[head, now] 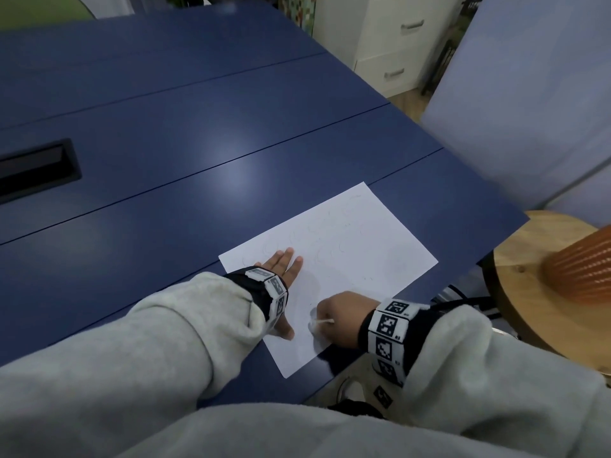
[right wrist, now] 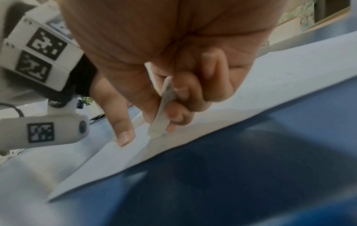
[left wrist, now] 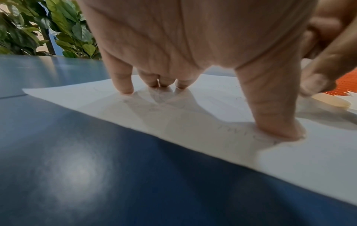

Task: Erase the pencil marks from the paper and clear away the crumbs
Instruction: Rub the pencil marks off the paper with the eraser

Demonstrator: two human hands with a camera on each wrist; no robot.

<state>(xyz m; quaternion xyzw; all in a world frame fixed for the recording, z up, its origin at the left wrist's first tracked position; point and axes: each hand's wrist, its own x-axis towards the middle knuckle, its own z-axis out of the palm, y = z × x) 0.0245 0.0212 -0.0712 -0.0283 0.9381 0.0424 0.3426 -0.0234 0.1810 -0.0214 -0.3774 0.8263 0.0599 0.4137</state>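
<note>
A white sheet of paper (head: 357, 252) with faint pencil marks lies on the blue table (head: 198, 153) near its front right corner. My left hand (head: 281, 276) presses flat on the paper's left part, fingers spread and straight (left wrist: 123, 85), thumb (left wrist: 276, 122) down on the sheet. My right hand (head: 340, 312) grips a white eraser (right wrist: 164, 107), whose lower end touches the paper close to the near edge. In the head view the eraser (head: 317, 323) shows pale beside the curled fingers. Small dark crumbs (left wrist: 239, 97) dot the sheet.
A round wooden stool (head: 535, 279) with an orange ribbed object (head: 582, 262) stands right of the table corner. A black recessed slot (head: 36, 170) is set into the table at the left. White drawers (head: 396, 41) stand beyond. Green plants (left wrist: 48, 27) are behind the table.
</note>
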